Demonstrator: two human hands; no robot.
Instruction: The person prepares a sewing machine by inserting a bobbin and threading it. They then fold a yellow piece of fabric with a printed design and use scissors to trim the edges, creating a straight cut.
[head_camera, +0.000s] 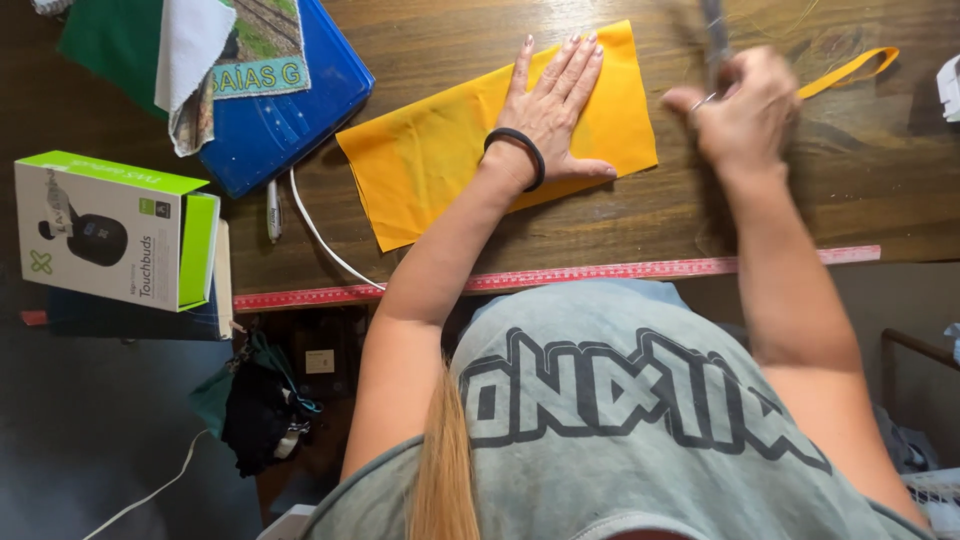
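- Left hand (553, 110) pressed flat on the yellow cloth (440, 150), palm down, fingers stretched out and slightly fanned, thumb pointing toward the right hand; nothing gripped, only pinning the fabric to the wooden table (700, 205).
- Black hair tie (516, 150) worn round the left wrist.
- Right hand (745, 110) raised just past the cloth's right edge, fingers curled in tight around the handles of scissors (714, 40) — blurred, blades pointing away from the body; exact grip hard to make out.
- Yellow cloth lying in the middle of the table as a rough rectangle, tilted so that its right end sits farther from the body than its left; near corner close to the table's front edge.
- Narrow yellow strip (850, 68) of the same colour lying beyond the right hand, looped at its far end, apart from the main piece.
- Red ruler (560, 276) running along the table's front edge, between cloth and body.
- White cable (320, 235) curving from the cloth's left corner down to the ruler; a pen (273, 208) just beside it.
- Blue folder (290, 110) at the upper left, with a white cloth scrap (190, 40) draped over it.
- White and green box (115, 230) at the far left, standing well apart from the cloth.
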